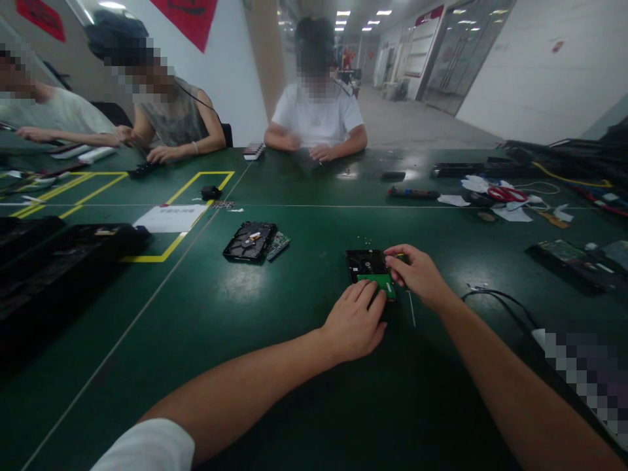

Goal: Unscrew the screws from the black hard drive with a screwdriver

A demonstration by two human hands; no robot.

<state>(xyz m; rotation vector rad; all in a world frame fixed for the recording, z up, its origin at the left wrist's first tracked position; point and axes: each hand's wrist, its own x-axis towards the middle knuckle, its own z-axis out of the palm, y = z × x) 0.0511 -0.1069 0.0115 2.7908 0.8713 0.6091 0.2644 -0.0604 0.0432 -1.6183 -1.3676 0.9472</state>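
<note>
A black hard drive lies on the green table in front of me, with a green circuit board on its near part. My left hand rests at the drive's near edge, its fingers laid on the green board. My right hand curls round the drive's right side, fingertips pressed on the board and the drive's edge. Several tiny screws lie just beyond the drive.
A second opened hard drive with a loose circuit board lies to the left. Black trays sit at far left. Cables run at right. Three people sit at the far edge; tools and papers lie at right.
</note>
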